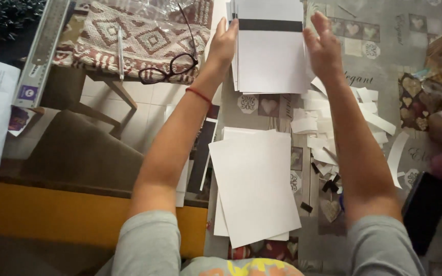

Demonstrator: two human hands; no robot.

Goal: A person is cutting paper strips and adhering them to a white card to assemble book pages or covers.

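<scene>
Both my arms reach forward over the table. My left hand (224, 43) presses flat against the left edge of a far stack of white sheets (269, 56), whose top sheet carries a black band. My right hand (323, 46) lies against the stack's right edge, fingers spread. A thin red cord circles my left wrist. A second, nearer pile of white sheets (254, 186) rests untouched between my forearms.
White paper strips and small black offcuts (333, 138) litter the patterned tablecloth (384, 66) on the right. A dark phone (425, 209) lies at the right edge. On the left are black eyeglasses (170, 69), a pen, a metal ruler (44, 43) and a woven cushion.
</scene>
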